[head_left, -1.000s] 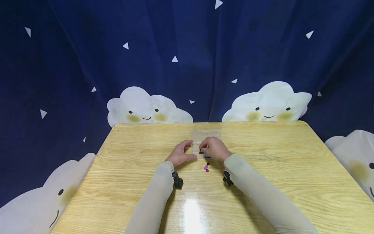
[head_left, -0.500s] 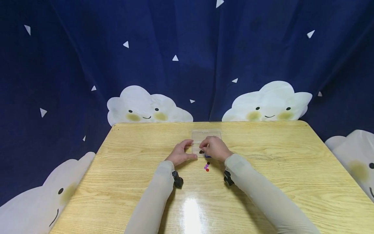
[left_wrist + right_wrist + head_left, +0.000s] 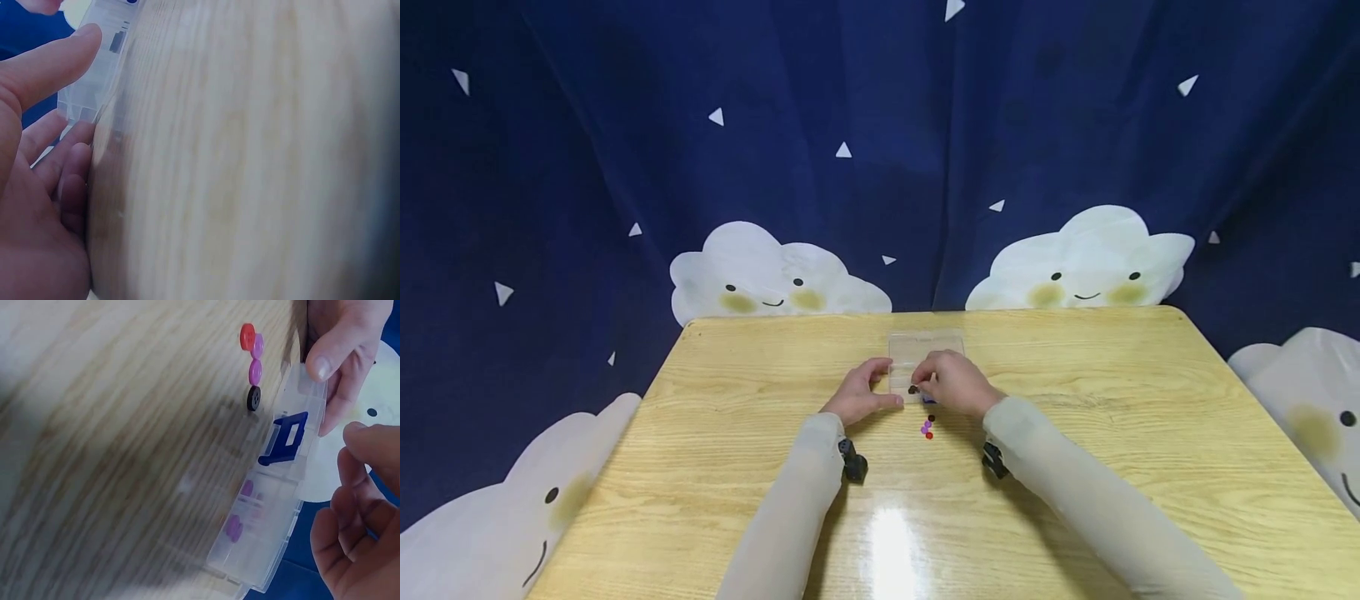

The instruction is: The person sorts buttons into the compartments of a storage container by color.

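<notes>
A clear plastic box (image 3: 925, 344) with its lid raised stands near the table's far edge, with a blue latch (image 3: 284, 439) at its front. My left hand (image 3: 859, 396) holds its left end, thumb at the front and fingers behind. Dark buttons (image 3: 117, 41) lie inside, and purple buttons (image 3: 234, 529) show through the wall. Over the box my right hand (image 3: 958, 383) has its thumb and index fingertips close together; no button shows between them, though the contact is partly hidden. In front lie a red button (image 3: 247, 337), two pink-purple buttons (image 3: 255, 372) and a black button (image 3: 253, 398).
The wooden table (image 3: 760, 467) extends around both arms. A dark blue curtain (image 3: 820, 100) with white clouds hangs behind it. Black wrist cameras (image 3: 853, 462) sit on both wrists.
The dark button by my right fingertips now sits lower in the box, apart from them. My right forearm has shifted slightly right; the left hand keeps its hold on the box.
</notes>
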A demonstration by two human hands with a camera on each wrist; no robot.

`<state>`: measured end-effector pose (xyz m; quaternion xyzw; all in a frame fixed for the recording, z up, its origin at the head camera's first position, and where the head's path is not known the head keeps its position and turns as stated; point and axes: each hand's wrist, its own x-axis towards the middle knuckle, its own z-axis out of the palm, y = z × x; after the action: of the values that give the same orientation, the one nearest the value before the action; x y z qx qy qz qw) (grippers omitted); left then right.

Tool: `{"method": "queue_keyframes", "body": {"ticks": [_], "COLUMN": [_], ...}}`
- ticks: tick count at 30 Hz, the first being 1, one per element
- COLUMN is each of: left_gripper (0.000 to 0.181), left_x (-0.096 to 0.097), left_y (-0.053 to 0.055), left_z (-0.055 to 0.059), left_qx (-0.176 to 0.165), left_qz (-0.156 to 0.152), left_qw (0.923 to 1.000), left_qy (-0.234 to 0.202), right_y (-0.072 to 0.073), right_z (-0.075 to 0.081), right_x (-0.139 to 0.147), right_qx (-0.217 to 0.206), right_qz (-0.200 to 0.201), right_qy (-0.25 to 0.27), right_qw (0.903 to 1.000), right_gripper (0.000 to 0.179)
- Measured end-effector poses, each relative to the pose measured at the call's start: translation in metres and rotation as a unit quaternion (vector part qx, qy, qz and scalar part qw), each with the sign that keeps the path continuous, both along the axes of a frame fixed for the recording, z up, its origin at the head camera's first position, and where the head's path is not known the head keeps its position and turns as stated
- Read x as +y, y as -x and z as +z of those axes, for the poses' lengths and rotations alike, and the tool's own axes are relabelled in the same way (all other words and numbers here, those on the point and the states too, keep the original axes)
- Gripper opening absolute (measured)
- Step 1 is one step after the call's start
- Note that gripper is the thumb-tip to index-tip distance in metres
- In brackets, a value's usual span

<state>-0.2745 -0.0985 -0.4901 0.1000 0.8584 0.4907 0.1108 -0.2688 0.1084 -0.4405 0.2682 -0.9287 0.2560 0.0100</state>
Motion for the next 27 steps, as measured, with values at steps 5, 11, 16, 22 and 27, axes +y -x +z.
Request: {"method": "queue_keyframes", "body": {"ticks": [5,11,16,22,27], "left_gripper": [0.075,0.076,0.075,0.076,0.076], "left_x": [0.000,-0.001,-0.001,0.000,0.000], "left_y": [-0.001,-0.001,-0.001,0.000,0.000], "left_z": [-0.002,-0.001,0.000,0.000,0.000], "left_qx": [0.006,-0.002,-0.003,-0.004,-0.001], "left_qz": [-0.002,0.000,-0.002,-0.002,0.001], "left_qw": [1.0000,1.0000,1.0000,1.0000,1.0000], "left_qy": [0.003,0.001,0.001,0.006,0.006], "right_y": [-0.008,-0.019,-0.026,-0.033,-0.037], "right_z": [-0.001,-0.004,-0.009,-0.012,-0.013], "right_x": [0.001,0.005,0.008,0.011,0.013], "right_qx": [0.000,0.001,0.012,0.022,0.023], "right_qz": [0.020,0.044,0.072,0.088,0.095], "right_qy": [-0.013,-0.027,-0.034,-0.033,-0.039], "right_qw": [0.9997,0.9987,0.9967,0.9953,0.9944], "right_gripper": [0.014,0.012,0.010,0.009,0.009]}}
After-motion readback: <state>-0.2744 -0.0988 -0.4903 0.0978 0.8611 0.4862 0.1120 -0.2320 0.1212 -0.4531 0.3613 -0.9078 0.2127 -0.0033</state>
